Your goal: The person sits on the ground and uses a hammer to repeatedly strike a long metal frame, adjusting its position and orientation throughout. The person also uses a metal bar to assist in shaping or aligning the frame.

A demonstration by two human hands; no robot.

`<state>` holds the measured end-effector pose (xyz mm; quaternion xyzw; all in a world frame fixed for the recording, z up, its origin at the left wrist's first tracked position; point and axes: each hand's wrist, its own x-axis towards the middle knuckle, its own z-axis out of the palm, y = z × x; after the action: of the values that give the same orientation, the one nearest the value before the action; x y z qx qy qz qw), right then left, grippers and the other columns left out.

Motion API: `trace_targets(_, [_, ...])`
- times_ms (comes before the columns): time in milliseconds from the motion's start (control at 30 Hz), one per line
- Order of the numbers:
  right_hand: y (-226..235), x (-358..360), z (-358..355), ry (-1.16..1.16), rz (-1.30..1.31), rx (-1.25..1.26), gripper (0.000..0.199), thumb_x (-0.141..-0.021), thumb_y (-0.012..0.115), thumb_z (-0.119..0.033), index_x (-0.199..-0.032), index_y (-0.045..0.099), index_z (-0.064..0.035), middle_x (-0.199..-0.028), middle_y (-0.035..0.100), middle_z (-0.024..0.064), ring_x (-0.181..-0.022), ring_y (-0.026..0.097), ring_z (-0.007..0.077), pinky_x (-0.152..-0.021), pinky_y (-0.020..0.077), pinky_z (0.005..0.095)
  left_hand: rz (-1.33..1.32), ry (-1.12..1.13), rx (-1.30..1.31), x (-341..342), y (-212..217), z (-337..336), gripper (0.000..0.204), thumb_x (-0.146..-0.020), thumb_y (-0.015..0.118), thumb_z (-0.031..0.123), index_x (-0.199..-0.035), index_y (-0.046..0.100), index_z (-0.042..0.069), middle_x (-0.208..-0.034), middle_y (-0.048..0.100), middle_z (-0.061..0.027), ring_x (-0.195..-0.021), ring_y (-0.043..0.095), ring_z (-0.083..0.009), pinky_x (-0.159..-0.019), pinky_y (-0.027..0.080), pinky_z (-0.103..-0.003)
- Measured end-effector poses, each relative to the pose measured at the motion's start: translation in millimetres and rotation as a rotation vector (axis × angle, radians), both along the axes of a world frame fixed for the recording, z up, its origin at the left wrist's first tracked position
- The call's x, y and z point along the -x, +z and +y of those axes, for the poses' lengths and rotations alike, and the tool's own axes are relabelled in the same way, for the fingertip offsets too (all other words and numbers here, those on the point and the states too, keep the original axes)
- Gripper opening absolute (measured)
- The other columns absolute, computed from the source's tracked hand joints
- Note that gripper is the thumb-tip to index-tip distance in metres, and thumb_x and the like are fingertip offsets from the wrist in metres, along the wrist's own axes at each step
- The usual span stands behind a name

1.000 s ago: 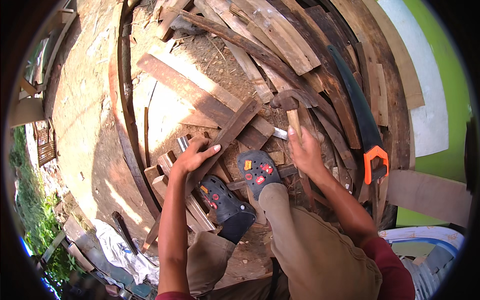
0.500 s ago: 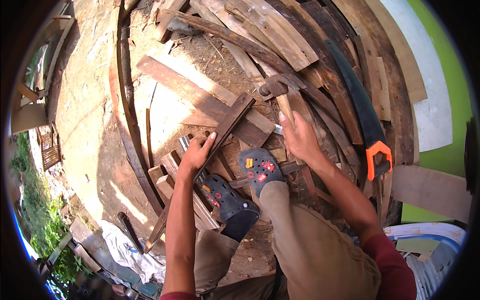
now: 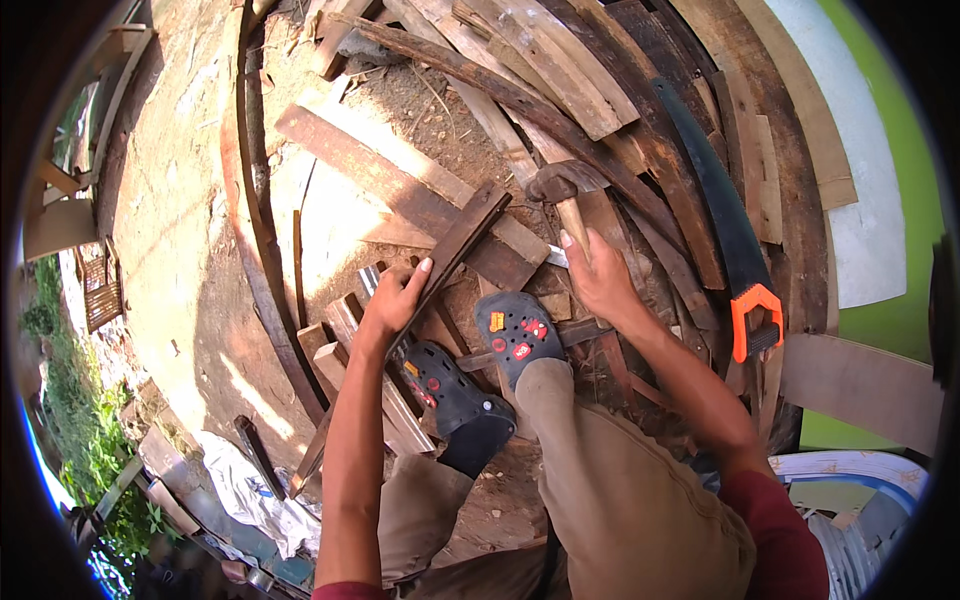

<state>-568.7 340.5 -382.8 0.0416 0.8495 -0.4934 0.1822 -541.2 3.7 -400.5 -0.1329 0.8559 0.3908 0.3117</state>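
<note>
In my right hand (image 3: 602,277) is a claw hammer (image 3: 565,184), gripped by its wooden handle, its dark metal head up and just right of the wood's far end. My left hand (image 3: 393,303) is wrapped round a narrow dark wooden strip (image 3: 464,240), thumb on top. The strip slants away from me, its far end over a wider brown plank (image 3: 400,196) and a paler board (image 3: 510,232) on the ground. The hammer head stays apart from the strip. My feet in dark clogs (image 3: 518,335) are close to both hands.
A handsaw (image 3: 722,190) with an orange handle lies on the stacked timber (image 3: 570,60) at the right. A long curved-looking beam (image 3: 243,190) runs along the left. Short wood offcuts (image 3: 350,350) lie by my left foot, and a white sack (image 3: 255,495) sits at lower left.
My right hand and the hammer have shifted very slightly; the hammer head sits a little to the right. My left hand keeps its hold on the wooden strip.
</note>
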Motion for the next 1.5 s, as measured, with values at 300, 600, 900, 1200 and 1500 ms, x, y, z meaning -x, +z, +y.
trace_targets(300, [17.8, -19.6, 13.6, 0.003, -0.214, 0.067, 0.039, -0.107, 0.052, -0.04, -0.097, 0.056, -0.0026, -0.065, 0.055, 0.0065, -0.054, 0.054, 0.018, -0.05, 0.0405, 0.0349, -0.23, -0.002, -0.018, -39.0, 15.7, -28.9, 0.084, -0.099, 0.043, 0.068, -0.096, 0.069, -0.011, -0.08, 0.067, -0.0231, -0.08, 0.063, -0.0283, -0.082, 0.05, -0.044])
trace_targets(600, [20.8, -27.1, -6.5, 0.029, -0.215, 0.179, 0.04, -0.106, 0.053, -0.038, -0.097, 0.057, 0.0, -0.07, 0.058, 0.0118, -0.063, 0.058, 0.0227, -0.058, 0.0437, 0.0383, -0.247, 0.037, 0.008, -44.1, 14.5, -60.7, 0.078, -0.101, 0.046, 0.063, -0.092, 0.07, -0.011, -0.073, 0.066, -0.0153, -0.075, 0.061, -0.0202, -0.078, 0.052, -0.04])
trace_targets(900, [28.9, -22.5, -15.4, 0.009, -0.276, 0.155, 0.039, -0.105, 0.054, -0.035, -0.098, 0.059, 0.0029, -0.069, 0.061, 0.018, -0.066, 0.063, 0.0327, -0.065, 0.0469, 0.044, -0.066, -0.013, 0.464, -28.0, 32.9, 17.9, 0.075, -0.084, 0.07, 0.064, -0.114, 0.068, -0.005, -0.091, 0.072, -0.0273, -0.091, 0.071, -0.0432, -0.082, 0.054, -0.049])
trace_targets(1200, [23.2, -29.4, -3.1, -0.011, -0.224, 0.091, 0.041, -0.105, 0.054, -0.038, -0.096, 0.058, 0.0019, -0.072, 0.059, 0.0197, -0.068, 0.059, 0.0358, -0.067, 0.0456, 0.0458, 0.126, 0.094, 0.445, -37.5, 18.0, 13.5, 0.076, -0.078, 0.072, 0.069, -0.102, 0.07, -0.003, -0.078, 0.07, -0.0248, -0.081, 0.071, -0.0424, -0.073, 0.054, -0.049])
trace_targets(1500, [22.3, -25.2, -6.6, -0.041, -0.229, 0.115, 0.043, -0.105, 0.053, -0.04, -0.094, 0.057, 0.0014, -0.073, 0.059, 0.0197, -0.069, 0.059, 0.0349, -0.067, 0.0457, 0.0457, 0.042, 0.046, 0.493, 9.9, 24.9, 44.5, 0.082, -0.084, 0.066, 0.071, -0.11, 0.068, -0.006, -0.089, 0.071, -0.0313, -0.091, 0.071, -0.0457, -0.082, 0.054, -0.05])
